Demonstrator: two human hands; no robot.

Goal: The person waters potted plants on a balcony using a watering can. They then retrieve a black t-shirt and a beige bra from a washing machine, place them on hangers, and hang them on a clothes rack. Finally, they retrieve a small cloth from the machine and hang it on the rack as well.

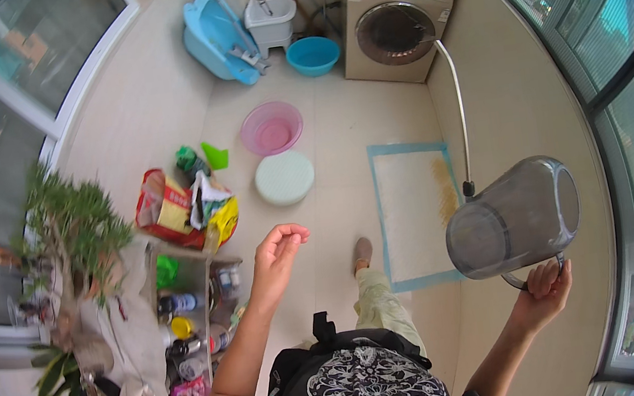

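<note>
My right hand (540,295) is closed around the handle of a grey see-through plastic watering can (508,219), whose long thin spout (462,117) points away from me toward the washing machine. The can hangs over the right side, beside the wall. Held up at the middle of the view, my left hand (279,253) has its fingers loosely curled, and nothing shows in it. Beyond it on the tiled floor are a round pale-green stool or lid (285,179) and a pink plastic basin (272,128). Whether the can holds water I cannot tell.
A blue-edged pad (413,215) with a yellow-brown stain lies on the floor at right. Bags (170,209), a filled shelf (209,298) and a potted bonsai-like plant (69,233) line the left. At the far end are a blue tub (215,36), a blue basin (313,56) and a front-loading washing machine (390,29).
</note>
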